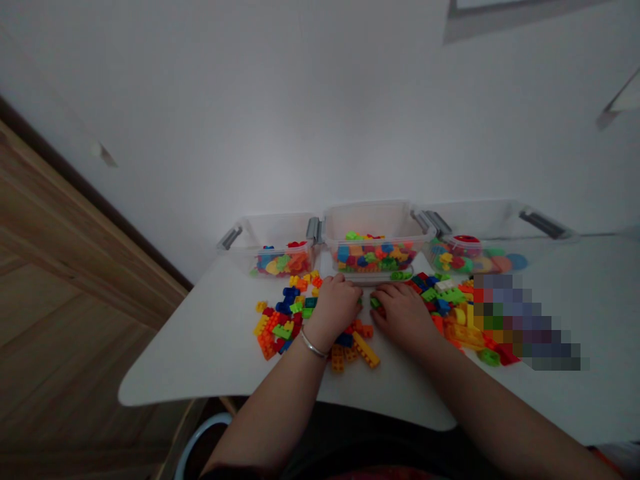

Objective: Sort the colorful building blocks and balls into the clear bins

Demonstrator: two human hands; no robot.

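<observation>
Loosely curled left hand [334,312] at front of clear plastic bin [373,223], right hand [404,317] half-closed by green brick [375,303] (any hold unclear); loose bricks [273,337] around wrists could spill off white table [200,353] if forearm sweeps them.

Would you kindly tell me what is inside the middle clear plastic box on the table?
The middle clear plastic box holds a heap of mixed plastic building bricks in orange, blue, green, yellow and red. The bricks cover its floor, so the lower ones cannot be seen.

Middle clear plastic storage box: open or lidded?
Open: the clear plastic storage box has a bare rim, no lid, and multicoloured toy bricks lie uncovered inside.
</observation>
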